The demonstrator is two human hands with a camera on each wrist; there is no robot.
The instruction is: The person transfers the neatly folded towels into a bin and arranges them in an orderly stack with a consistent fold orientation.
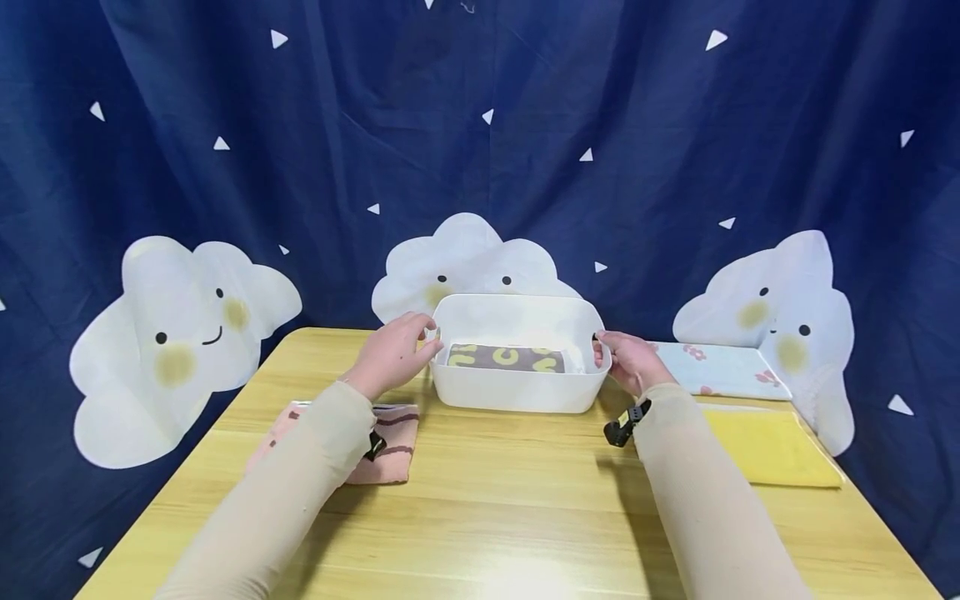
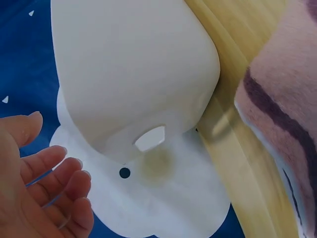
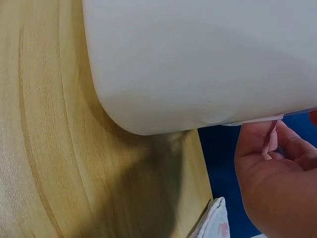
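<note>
A white plastic storage bin [image 1: 517,393] with handle holes at its ends stands at the far side of the table. In it lies a grey folded towel [image 1: 491,357] with yellow shapes. My right hand [image 1: 628,358] grips the bin's right end at the handle hole, its fingertips showing inside; the right wrist view shows this hand [image 3: 277,168] bent at the rim. Beside the other end is my left hand [image 1: 393,350]. The left wrist view shows that hand [image 2: 44,188] with loosely bent fingers, apart from the bin's handle hole [image 2: 151,139].
A pink striped towel [image 1: 393,446] lies on the wooden table [image 1: 495,517], partly under my left forearm. On the right lie a light-blue flowered cloth [image 1: 720,371] and a yellow cloth [image 1: 776,446]. A dark blue curtain [image 1: 480,167] with clouds hangs behind.
</note>
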